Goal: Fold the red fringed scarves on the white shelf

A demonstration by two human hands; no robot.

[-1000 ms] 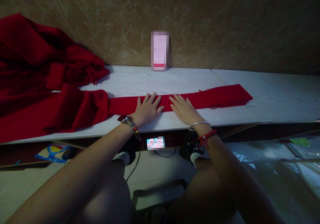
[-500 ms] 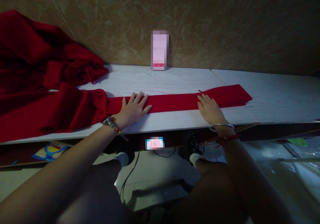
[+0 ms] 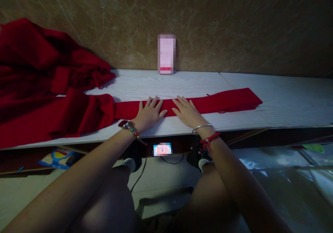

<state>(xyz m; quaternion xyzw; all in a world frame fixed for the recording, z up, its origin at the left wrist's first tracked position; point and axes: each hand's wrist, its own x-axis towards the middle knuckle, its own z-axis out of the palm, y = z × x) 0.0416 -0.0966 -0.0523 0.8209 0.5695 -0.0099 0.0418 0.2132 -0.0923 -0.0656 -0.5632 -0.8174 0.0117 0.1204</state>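
A long red scarf (image 3: 223, 101) lies folded into a narrow strip along the white tabletop (image 3: 286, 101). My left hand (image 3: 149, 113) rests flat on the strip near its middle, fingers spread, a ring on one finger and a bead bracelet at the wrist. My right hand (image 3: 187, 112) lies flat on the strip right beside it, fingers stretched out, with a silver bangle and a red cord at the wrist. Both hands are open and press on the cloth. The strip's left end joins a wider bunch of red cloth (image 3: 78, 113).
A heap of red fabric (image 3: 33, 69) covers the table's left end against the brown wall. A pink upright phone (image 3: 166, 54) leans on the wall behind. Under the table edge a small lit screen (image 3: 162, 149), a cable and a blue-yellow packet (image 3: 58, 157) lie on the floor.
Half a second ago my hands were spread apart along the strip; both have slid back together to its middle. The scarf lies as before.
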